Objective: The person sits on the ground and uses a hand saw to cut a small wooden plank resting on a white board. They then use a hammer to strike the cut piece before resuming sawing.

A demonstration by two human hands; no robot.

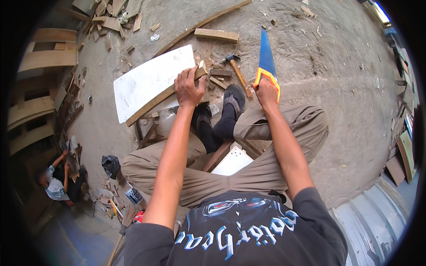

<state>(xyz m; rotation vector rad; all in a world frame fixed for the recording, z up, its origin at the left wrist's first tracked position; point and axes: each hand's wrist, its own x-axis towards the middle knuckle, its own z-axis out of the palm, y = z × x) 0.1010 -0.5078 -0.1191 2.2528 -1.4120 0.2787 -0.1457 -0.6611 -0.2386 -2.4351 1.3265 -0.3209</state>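
My left hand (189, 88) is closed over the right end of a wooden plank (153, 103). A small pale wood piece (202, 65) shows at that end, by my thumb and fingers. The plank lies slanting across a white board (148, 77). My right hand (266, 91) is wrapped round the orange-yellow handle of a handsaw (266, 51). Its blue blade points away from me, over the ground and apart from the plank. Between my hands a hammer (240, 75) with a wooden handle lies on the ground, next to several short wood offcuts (220, 72).
I sit on a white-topped seat (233, 160), legs bent. Beyond the board lie a long wood strip (202, 25) and a short beam (216, 35). Wood scraps (111, 20) heap at the far left. A person (57, 184) crouches at the left. Corrugated sheet metal (370, 221) is at the near right.
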